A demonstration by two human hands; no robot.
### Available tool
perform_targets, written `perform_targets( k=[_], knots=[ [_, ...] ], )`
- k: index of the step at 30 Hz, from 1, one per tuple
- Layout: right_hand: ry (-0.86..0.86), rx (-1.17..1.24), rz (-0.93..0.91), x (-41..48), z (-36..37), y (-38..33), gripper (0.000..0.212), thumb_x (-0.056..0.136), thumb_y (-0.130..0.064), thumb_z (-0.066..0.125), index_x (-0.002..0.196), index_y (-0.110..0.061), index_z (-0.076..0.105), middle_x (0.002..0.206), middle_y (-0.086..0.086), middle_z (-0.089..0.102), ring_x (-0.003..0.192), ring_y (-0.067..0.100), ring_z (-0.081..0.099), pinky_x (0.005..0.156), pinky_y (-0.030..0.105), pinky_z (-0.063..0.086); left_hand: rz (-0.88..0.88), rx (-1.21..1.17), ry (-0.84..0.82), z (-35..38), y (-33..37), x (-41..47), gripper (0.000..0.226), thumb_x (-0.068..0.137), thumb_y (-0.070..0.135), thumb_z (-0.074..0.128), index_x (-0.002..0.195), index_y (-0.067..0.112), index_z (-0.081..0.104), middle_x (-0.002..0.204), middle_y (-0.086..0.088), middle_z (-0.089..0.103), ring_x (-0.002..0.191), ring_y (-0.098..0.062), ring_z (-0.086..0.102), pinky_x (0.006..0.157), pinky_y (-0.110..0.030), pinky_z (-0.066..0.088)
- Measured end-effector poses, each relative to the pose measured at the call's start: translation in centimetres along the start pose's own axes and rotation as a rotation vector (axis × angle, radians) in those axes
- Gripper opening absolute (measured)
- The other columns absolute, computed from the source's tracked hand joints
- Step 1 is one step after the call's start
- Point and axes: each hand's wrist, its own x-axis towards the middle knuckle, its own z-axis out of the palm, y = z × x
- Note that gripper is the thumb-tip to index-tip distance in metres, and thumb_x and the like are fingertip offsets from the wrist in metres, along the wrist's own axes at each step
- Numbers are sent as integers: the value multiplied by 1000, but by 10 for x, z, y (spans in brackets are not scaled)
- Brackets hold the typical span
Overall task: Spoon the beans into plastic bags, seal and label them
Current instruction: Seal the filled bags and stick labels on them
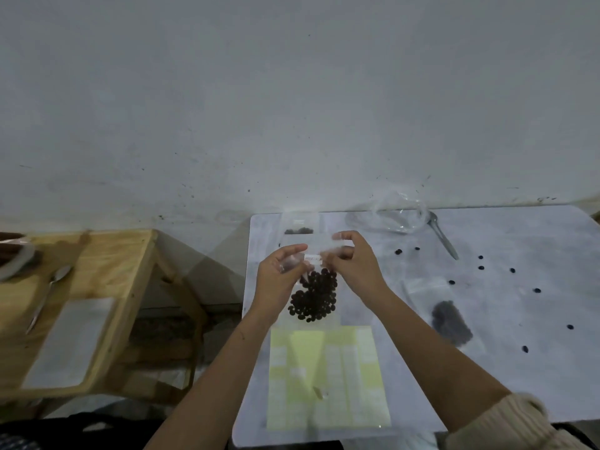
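My left hand (pixel 279 276) and my right hand (pixel 355 266) are close together. Both pinch the top of a clear bag (pixel 312 302) with dark beans (pixel 321 285) inside. The white table (pixel 487 378) is under my hands. A yellow sheet (pixel 328 378) lies nearer me than my hands. Loose beans (pixel 481 267) and a spoon (pixel 443 237) lie to the right. A wooden table (pixel 107 254) stands to the left, and a gray wall (pixel 292 92) is behind.

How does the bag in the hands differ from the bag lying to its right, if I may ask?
The held bag is pinched near its top by the left hand and right hand; the lying bag rests untouched on the table. The held bag shows a small white strip near its top; the lying bag shows none plainly. Both are clear plastic holding dark beans.
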Motion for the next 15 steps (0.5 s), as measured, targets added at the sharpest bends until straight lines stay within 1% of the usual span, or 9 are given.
perform_targets(
  k=[2, 4, 6, 8, 10, 12, 13, 15],
  knots=[
    [-49, -8, 4, 14, -4, -2, 50, 72, -17, 79, 112, -17, 48, 77, 7, 67, 75, 19, 65, 75, 31, 53, -9, -26, 50, 6, -1, 13, 27, 81, 2, 69, 107, 9, 66, 80, -9, 70, 67, -12, 66, 65, -20, 53],
    [-68, -4, 9, 27, -5, -4, 57, 67, -20, 83, 111, -17, 47, 75, 7, 67, 73, 18, 65, 75, 29, 53, -20, -47, 98, 11, -2, 22, 26, 81, 7, 71, 106, 9, 66, 80, -7, 72, 68, -13, 67, 65, -20, 54],
    [-70, -23, 22, 43, -5, -4, 55, 69, -15, 81, 110, -16, 45, 77, 10, 67, 73, 18, 64, 72, 28, 52, -26, -36, 124, 17, -3, 35, 27, 81, 7, 71, 107, 7, 66, 82, -6, 72, 67, -11, 68, 64, -17, 54],
    [-71, -30, 45, 58, -4, -2, 50, 73, -7, 76, 111, -15, 44, 75, 11, 65, 72, 19, 63, 67, 27, 51, -29, -10, 149, 21, -6, 47, 26, 82, 4, 69, 107, 6, 66, 84, -7, 71, 68, -10, 68, 64, -16, 53],
    [-78, -11, 61, 71, -3, 2, 46, 75, -1, 70, 111, -12, 43, 68, 8, 61, 66, 16, 60, 62, 22, 49, -35, 15, 183, 23, -11, 59, 26, 82, 1, 68, 107, 7, 67, 84, -7, 71, 69, -10, 68, 64, -15, 53],
    [-85, -1, 64, 82, -2, 9, 45, 76, 1, 68, 112, -12, 43, 65, 4, 61, 61, 13, 59, 62, 21, 48, -42, 40, 205, 24, -17, 69, 26, 82, 2, 68, 107, 10, 68, 86, -6, 72, 71, -10, 68, 65, -16, 53],
    [-94, 4, 63, 87, -2, 13, 47, 76, -1, 69, 113, -14, 43, 68, 4, 63, 62, 13, 59, 63, 22, 49, -42, 45, 211, 24, -20, 74, 26, 82, 3, 68, 107, 11, 68, 88, -5, 72, 73, -11, 69, 66, -17, 53],
    [-135, 14, 87, 99, 0, 21, 55, 72, -5, 75, 114, -19, 42, 79, 6, 64, 69, 13, 60, 64, 21, 49, -39, 41, 217, 24, -25, 84, 25, 84, 4, 66, 107, 13, 67, 94, -3, 71, 78, -9, 68, 69, -16, 53]
  ],
)
